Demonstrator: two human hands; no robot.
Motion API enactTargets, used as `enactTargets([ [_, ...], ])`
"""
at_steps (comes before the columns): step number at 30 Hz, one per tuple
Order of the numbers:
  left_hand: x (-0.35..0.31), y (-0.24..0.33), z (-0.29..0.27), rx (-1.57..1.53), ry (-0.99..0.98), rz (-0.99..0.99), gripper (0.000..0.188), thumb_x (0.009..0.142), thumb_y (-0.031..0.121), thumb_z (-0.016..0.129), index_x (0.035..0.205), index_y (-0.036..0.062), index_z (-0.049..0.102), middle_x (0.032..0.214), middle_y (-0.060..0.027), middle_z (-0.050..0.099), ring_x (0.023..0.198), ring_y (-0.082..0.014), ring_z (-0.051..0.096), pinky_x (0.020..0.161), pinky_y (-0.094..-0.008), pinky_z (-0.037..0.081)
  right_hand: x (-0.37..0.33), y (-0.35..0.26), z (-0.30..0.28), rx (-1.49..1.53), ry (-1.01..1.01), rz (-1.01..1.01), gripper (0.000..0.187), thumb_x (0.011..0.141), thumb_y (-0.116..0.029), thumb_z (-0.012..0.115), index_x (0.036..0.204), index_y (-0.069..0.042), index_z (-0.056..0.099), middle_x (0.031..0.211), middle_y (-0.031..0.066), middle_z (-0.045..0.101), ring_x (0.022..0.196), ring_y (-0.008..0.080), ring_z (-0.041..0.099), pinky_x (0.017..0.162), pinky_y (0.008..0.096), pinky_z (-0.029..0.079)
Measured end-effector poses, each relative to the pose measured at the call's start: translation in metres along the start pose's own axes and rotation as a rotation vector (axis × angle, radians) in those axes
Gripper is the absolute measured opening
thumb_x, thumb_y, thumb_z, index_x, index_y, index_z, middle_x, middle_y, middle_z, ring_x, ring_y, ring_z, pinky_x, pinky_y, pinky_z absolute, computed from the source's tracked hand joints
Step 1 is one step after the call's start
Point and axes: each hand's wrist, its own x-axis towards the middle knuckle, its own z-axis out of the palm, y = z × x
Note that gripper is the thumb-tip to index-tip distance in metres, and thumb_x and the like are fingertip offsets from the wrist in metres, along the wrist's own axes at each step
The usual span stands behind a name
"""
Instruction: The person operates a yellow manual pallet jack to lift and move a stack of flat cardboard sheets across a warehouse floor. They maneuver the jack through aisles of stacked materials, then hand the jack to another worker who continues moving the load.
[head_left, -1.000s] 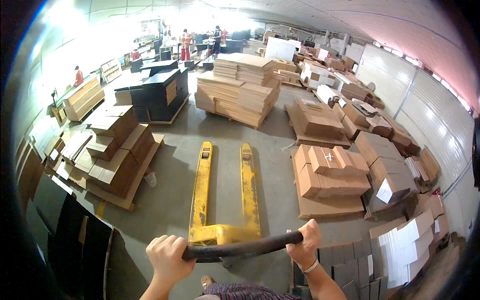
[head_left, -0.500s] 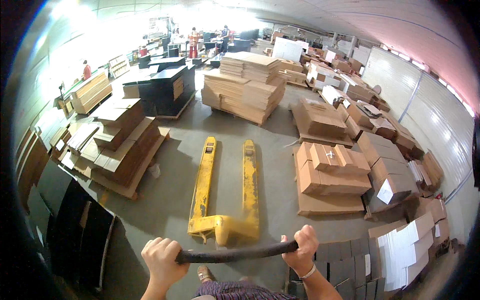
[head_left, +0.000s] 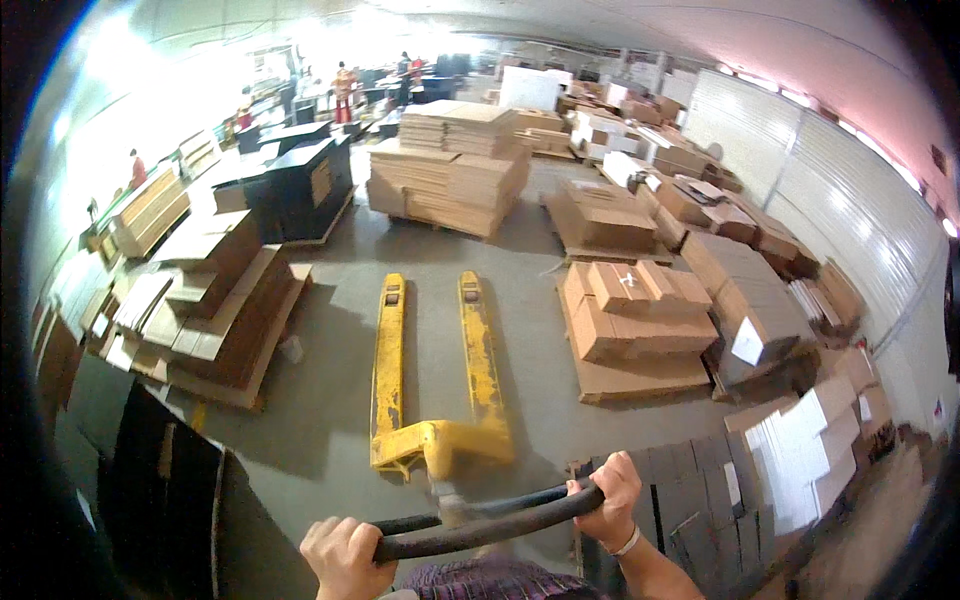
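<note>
A black, bow-shaped handle [head_left: 490, 528] crosses in front of my body, its right end higher than its left. My left hand [head_left: 347, 556] is closed round the left end, and my right hand [head_left: 608, 499] grips the right end, a band on its wrist. The handle belongs to a yellow pallet jack [head_left: 438, 440] just ahead. Its two worn forks [head_left: 389, 350] point away from me over the grey floor, with no load on them.
Pallets of cardboard boxes stand at the left [head_left: 225, 310] and right [head_left: 640, 325]. Straight ahead is a tall stack of flat cardboard [head_left: 450, 170], beside black panels [head_left: 290, 190]. Dark boxes [head_left: 690, 490] lie close by my right arm. Several people [head_left: 343, 92] are at the far back.
The handle has tilted, its left end dropping toward me, and more of its loop shows. My left hand has moved down and slightly right with it. The surroundings have shifted left in view.
</note>
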Motion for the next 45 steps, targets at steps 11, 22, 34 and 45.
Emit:
enactTargets([
  [11, -0.041, -0.039, -0.072, -0.273, -0.164, 0.176, 0.023, 0.062, 0.013, 0.070, 0.078, 0.0068, 0.054, 0.070, -0.0120, 0.051, 0.065, -0.0333, 0.054, 0.058, -0.0425, 0.044, -0.055, -0.102, -0.017, -0.130, 0.058, 0.092, 0.031, 0.060, -0.006, 0.072, 0.063, -0.007, 0.041, 0.064, 0.0105, 0.037, 0.059, 0.0286, 0.040, 0.052, 0.0400, 0.033],
  [22, -0.070, -0.077, -0.108, -0.370, -0.182, 0.222, 0.023, 0.060, 0.013, 0.071, 0.076, 0.0083, 0.054, 0.067, -0.0113, 0.052, 0.063, -0.0335, 0.054, 0.055, -0.0423, 0.043, -0.108, -0.183, -0.019, -0.253, 0.089, 0.160, 0.030, 0.066, -0.013, 0.072, 0.064, -0.007, 0.043, 0.064, 0.0103, 0.040, 0.059, 0.0290, 0.041, 0.052, 0.0405, 0.034],
  [34, -0.085, -0.069, -0.121, -0.373, -0.128, 0.187, 0.017, 0.059, 0.012, 0.065, 0.071, 0.0088, 0.053, 0.065, -0.0109, 0.052, 0.061, -0.0324, 0.053, 0.055, -0.0413, 0.042, -0.118, -0.198, -0.035, -0.153, 0.024, 0.188, 0.036, 0.065, -0.014, 0.071, 0.058, -0.009, 0.036, 0.061, 0.0102, 0.034, 0.056, 0.0280, 0.038, 0.048, 0.0394, 0.031],
  [45, -0.087, -0.052, -0.111, -0.192, -0.141, 0.100, 0.022, 0.055, 0.016, 0.067, 0.062, 0.0076, 0.048, 0.058, -0.0098, 0.046, 0.055, -0.0317, 0.049, 0.054, -0.0400, 0.037, -0.106, -0.173, -0.045, 0.005, -0.148, 0.074, 0.034, 0.066, -0.015, 0.073, 0.058, -0.010, 0.040, 0.060, 0.0083, 0.031, 0.055, 0.0269, 0.038, 0.046, 0.0400, 0.031],
])
